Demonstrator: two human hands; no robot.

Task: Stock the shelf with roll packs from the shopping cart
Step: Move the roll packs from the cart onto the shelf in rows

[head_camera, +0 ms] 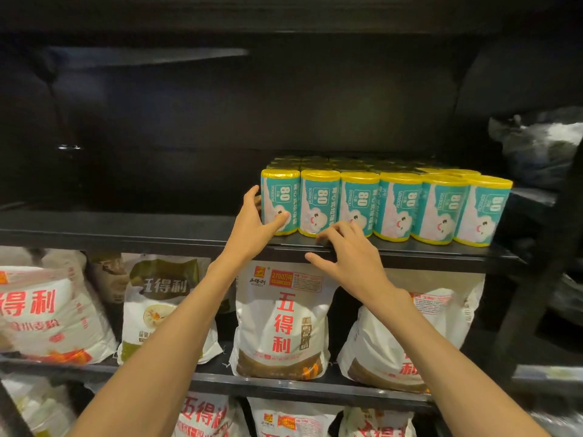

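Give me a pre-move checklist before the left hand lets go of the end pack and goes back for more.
1. Left hand grips the leftmost roll pack, thumb across its front: ok.
2. Leftmost roll pack upright, flush with the front row: ok.
3. Pack bases fully on the shelf, none overhanging the edge: ok.
4. Right hand holds nothing, fingers spread at the shelf edge: ok.
5. Free shelf space left of the row for more packs: ok.
6. Shopping cart and remaining stock: cannot tell, out of view.

White flour bags point(285, 320) with red lettering on lower tiers; crumpled plastic bag point(536, 143) far right.
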